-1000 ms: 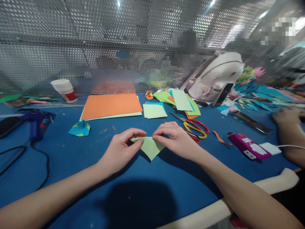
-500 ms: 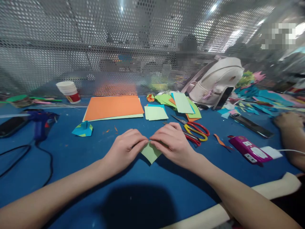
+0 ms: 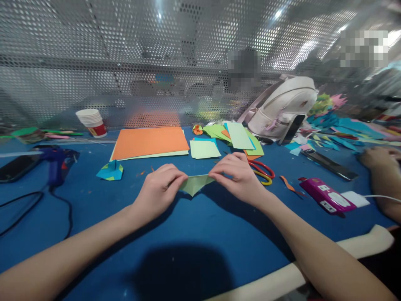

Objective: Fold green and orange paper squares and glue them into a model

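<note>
A folded light green paper (image 3: 194, 184) is stretched between my two hands, its point hanging down over the blue table (image 3: 200, 225). My left hand (image 3: 159, 190) pinches its left corner between thumb and fingers. The right corner is pinched in my right hand (image 3: 236, 177). Just past my right hand lie scissors with red and yellow handles (image 3: 265, 169), partly covered by it. Beyond the paper sits a stack of pale green squares (image 3: 205, 149). To the left of my left hand is a folded blue and green paper piece (image 3: 111, 170).
Orange sheets (image 3: 150, 142), paper cups (image 3: 92, 122) and a blue glue gun (image 3: 56, 165) with a cord stand left. Right are a white backpack (image 3: 283, 106), a magenta case (image 3: 327, 195), a dark phone (image 3: 330, 164) and another person's hand (image 3: 377, 159).
My hands have moved apart and slightly up, the right one now covering more of the scissors. The green paper is lifted, its top edge stretched wider between them.
</note>
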### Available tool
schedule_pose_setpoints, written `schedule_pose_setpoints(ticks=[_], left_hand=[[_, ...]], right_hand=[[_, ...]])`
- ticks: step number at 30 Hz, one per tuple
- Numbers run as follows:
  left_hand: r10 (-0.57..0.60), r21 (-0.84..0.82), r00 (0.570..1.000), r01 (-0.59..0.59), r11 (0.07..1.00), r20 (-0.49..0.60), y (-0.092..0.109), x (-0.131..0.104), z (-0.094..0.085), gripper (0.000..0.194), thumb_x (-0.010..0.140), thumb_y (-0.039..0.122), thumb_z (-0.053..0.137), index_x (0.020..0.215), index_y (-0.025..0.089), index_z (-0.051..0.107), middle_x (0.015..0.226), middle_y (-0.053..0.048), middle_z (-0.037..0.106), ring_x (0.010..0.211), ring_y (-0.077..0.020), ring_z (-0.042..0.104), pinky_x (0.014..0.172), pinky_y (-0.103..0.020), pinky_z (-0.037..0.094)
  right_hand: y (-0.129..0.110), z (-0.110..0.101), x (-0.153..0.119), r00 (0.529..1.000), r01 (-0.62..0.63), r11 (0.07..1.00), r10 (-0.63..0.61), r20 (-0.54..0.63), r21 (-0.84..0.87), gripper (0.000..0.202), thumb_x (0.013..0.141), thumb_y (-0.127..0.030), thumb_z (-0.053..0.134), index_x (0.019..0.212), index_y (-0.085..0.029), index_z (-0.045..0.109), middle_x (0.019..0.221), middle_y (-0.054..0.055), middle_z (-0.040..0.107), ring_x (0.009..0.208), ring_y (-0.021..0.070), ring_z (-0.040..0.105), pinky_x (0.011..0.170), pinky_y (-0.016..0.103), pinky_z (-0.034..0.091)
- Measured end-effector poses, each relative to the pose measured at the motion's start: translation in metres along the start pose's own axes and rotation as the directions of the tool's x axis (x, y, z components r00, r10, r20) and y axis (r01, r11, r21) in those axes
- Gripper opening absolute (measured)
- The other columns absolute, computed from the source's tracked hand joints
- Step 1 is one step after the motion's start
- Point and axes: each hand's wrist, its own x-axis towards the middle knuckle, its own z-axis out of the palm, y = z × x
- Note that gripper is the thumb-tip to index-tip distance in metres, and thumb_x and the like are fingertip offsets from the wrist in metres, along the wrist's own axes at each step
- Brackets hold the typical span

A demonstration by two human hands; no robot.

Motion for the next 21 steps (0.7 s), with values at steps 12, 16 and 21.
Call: schedule_pose_setpoints(ticks=[12,16,21], left_hand=[[-0.427,-0.292,0.897,0.381,0.877,-0.113,-0.006,0.007,-0.003,0.019,0.075,0.03,0.058,0.061,0.018,0.065,0.063,-0.001,0.061,0.062,-0.0154,0.05,0.058,-0.023,0.035],[-0.483,-0.357,0.874,0.436,0.826,-0.049,-0.004,0.004,0.003,0.022,0.076,0.033,0.058,0.061,0.017,0.063,0.062,0.0,0.059,0.06,-0.0137,0.046,0.055,-0.023,0.033],[-0.491,-0.316,0.869,0.484,0.816,0.064,-0.004,0.002,0.009,0.031,0.079,0.038,0.055,0.055,0.017,0.055,0.05,0.004,0.044,0.051,-0.0109,0.036,0.051,-0.023,0.028]], right_hand=[[0.037,-0.002,0.002,0.8,-0.489,0.719,0.595,-0.075,0.494,0.019,0.077,-0.039,0.061,0.074,-0.021,0.065,0.072,0.0,0.064,0.071,0.0161,0.056,0.07,0.031,0.04],[0.009,0.022,0.004,0.767,-0.515,0.364,0.6,0.228,0.776,0.028,0.072,-0.045,0.065,0.082,-0.019,0.064,0.076,0.001,0.062,0.069,0.0129,0.055,0.063,0.026,0.04],[-0.008,0.033,0.002,0.73,-0.505,0.266,0.64,0.241,0.821,0.024,0.069,-0.039,0.07,0.063,-0.018,0.06,0.062,-0.003,0.054,0.059,0.0096,0.045,0.058,0.024,0.035]])
